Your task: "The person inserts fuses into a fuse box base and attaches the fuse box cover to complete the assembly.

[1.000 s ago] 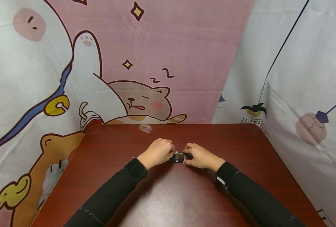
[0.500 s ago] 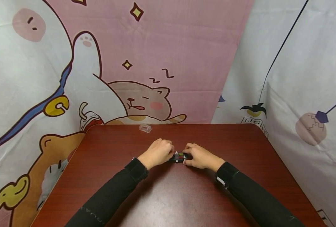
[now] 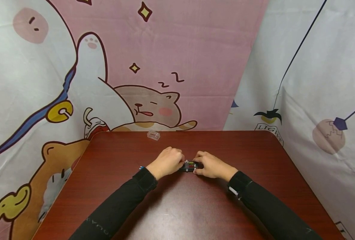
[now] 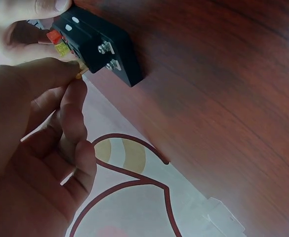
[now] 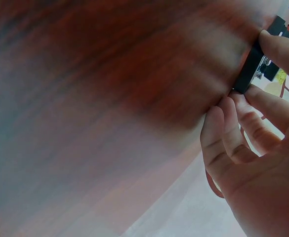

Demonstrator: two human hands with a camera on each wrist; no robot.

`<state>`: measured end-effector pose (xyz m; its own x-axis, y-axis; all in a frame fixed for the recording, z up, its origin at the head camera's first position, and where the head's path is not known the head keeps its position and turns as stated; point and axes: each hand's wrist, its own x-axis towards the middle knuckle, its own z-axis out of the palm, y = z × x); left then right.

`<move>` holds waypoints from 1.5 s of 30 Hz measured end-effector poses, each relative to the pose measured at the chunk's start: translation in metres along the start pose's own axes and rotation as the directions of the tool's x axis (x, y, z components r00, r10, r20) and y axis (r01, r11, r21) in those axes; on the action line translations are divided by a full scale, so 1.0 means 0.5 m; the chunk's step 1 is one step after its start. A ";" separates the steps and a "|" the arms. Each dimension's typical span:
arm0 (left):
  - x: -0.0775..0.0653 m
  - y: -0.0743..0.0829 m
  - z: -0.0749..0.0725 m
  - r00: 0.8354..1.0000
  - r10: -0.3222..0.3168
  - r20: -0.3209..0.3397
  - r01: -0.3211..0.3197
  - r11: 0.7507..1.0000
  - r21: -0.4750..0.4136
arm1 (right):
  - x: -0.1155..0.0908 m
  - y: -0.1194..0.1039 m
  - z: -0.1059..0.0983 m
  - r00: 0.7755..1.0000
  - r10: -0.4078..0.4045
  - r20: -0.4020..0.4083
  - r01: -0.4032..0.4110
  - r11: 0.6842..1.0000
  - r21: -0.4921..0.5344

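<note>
A black fuse block (image 3: 188, 169) with metal screw terminals lies on the table between both hands. Red and yellow fuses (image 4: 61, 48) show along its top in the left wrist view. My left hand (image 3: 167, 161) is over the block's left end, its thumb and index finger pinching a small amber fuse (image 4: 83, 71) right at the block. From the other side, my right hand (image 3: 212, 165) grips the block's right end. In the right wrist view its thumb (image 5: 277, 49) lies along one edge and the index finger bears on the opposite edge.
A small clear plastic cover (image 3: 153, 135) lies near the table's back edge, left of centre. The reddish-brown wooden table (image 3: 177, 213) reaches back to cartoon-printed cloth (image 3: 207, 60) hanging behind and at the sides. Dark sleeves with wrist straps cover both forearms.
The left hand and wrist have shifted very slightly right. The right hand and the fuse block stay in place.
</note>
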<state>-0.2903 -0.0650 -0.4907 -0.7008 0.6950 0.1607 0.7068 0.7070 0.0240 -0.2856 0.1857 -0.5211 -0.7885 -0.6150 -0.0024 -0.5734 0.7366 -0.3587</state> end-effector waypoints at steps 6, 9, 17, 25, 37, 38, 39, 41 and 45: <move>0.000 -0.003 -0.002 1.000 0.008 -0.005 -0.008 1.000 -0.024 | -0.001 0.000 -0.002 1.000 0.010 0.006 -0.010 1.000 0.001; 0.000 -0.004 0.000 1.000 0.006 -0.004 -0.007 1.000 -0.029 | -0.001 0.001 -0.002 1.000 0.009 0.005 -0.009 1.000 0.001; 0.004 -0.005 0.005 1.000 0.004 -0.004 -0.004 0.999 -0.033 | 0.000 0.002 -0.004 1.000 0.003 0.005 -0.003 1.000 -0.001; 0.007 0.003 0.004 1.000 -0.007 0.009 0.007 1.000 -0.025 | 0.002 0.004 -0.005 1.000 0.009 0.008 -0.009 1.000 -0.003; -0.001 0.007 0.006 1.000 -0.006 -0.011 0.006 1.000 0.008 | 0.003 0.003 -0.001 1.000 -0.003 0.004 0.003 1.000 0.000; -0.003 0.007 0.005 1.000 -0.007 -0.012 0.007 1.000 0.003 | 0.003 0.002 0.000 1.000 -0.003 0.006 0.003 1.000 0.002; -0.004 0.007 0.005 1.000 -0.007 -0.013 0.007 1.000 -0.001 | 0.003 0.002 0.000 1.000 -0.002 0.009 0.002 1.000 0.003; -0.007 0.006 0.006 1.000 -0.007 -0.017 0.007 1.000 -0.007 | 0.003 0.001 0.001 1.000 -0.002 0.013 0.002 1.000 0.005; -0.012 0.000 0.008 0.999 -0.005 -0.036 0.004 1.000 -0.013 | 0.003 0.002 0.002 1.000 0.002 0.010 -0.002 1.000 -0.003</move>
<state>-0.2865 -0.0684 -0.4958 -0.7001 0.6865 0.1961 0.7050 0.7082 0.0376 -0.2870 0.1853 -0.5223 -0.7876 -0.6160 -0.0128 -0.5721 0.7389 -0.3561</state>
